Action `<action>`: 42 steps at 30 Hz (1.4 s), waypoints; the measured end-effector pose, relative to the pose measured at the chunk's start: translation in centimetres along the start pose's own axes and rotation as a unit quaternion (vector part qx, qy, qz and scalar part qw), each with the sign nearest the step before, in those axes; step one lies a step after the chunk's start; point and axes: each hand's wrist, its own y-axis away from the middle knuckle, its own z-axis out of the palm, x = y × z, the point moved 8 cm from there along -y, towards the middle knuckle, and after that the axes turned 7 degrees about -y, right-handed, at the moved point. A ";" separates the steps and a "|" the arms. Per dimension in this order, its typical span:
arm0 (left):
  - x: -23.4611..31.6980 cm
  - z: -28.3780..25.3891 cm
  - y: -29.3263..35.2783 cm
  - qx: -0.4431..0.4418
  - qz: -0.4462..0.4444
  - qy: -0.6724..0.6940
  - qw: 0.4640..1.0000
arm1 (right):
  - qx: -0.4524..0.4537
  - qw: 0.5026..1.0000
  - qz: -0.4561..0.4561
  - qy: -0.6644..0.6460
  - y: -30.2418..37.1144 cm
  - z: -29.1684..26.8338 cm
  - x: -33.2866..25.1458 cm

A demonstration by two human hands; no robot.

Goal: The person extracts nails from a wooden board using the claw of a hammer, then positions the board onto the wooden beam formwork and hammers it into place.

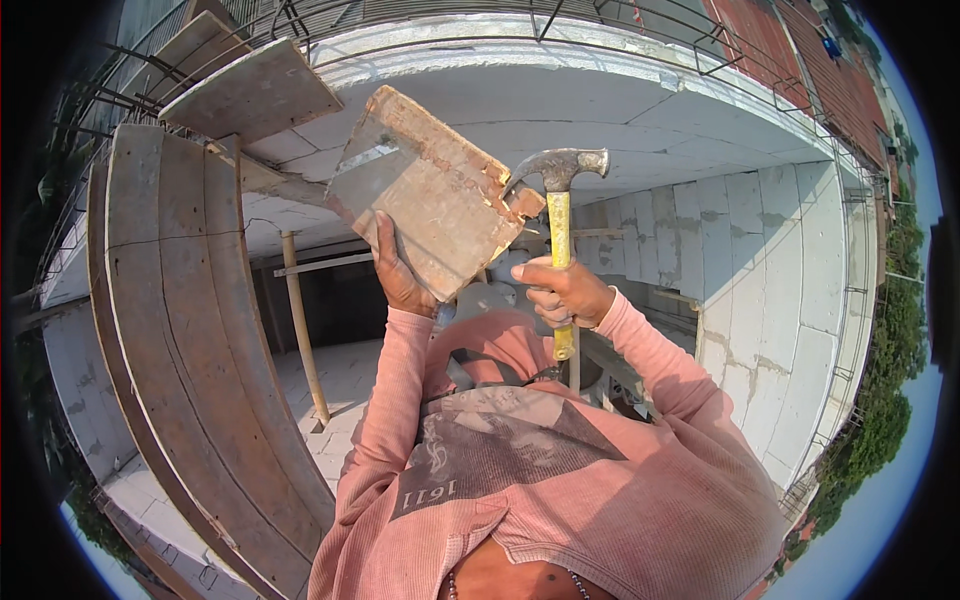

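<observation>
Two hands at work, both in pink ribbed sleeves. One flat, brown, roughly square wooden board (415, 195), raised in front of the chest and tilted; its right edge is splintered, pale wood showing. Left hand (403, 280) grips the board's lower left edge, one digit laid up the near face; the other fingers mostly hidden, their exact curl can't be told. Right hand (572, 292) clenched round the yellow handle of one steel-headed claw hammer (559, 220), held upright, head uppermost. The claw is at the splintered edge; whether it bites into the wood, can't tell.

To the left: two smaller brown boards (255, 95) up high, overlapping; below them, long brown wooden planks (185, 300), number unclear. Near these, one slender wooden post (304, 330). On the right, one pale grey block wall (765, 270).
</observation>
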 end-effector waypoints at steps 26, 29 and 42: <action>1.0 6.5 2.2 0.080 0.233 -0.303 0.921 | 0.349 0.618 -0.551 0.439 -4.6 -7.9 -2.1; 1.1 5.4 1.9 0.055 0.200 -0.296 0.933 | 0.246 0.912 -0.326 -0.023 -5.0 -9.7 2.0; -1.8 1.9 2.1 -0.017 -0.042 -0.166 0.985 | 0.120 0.914 -0.313 -0.230 1.5 -6.4 -0.8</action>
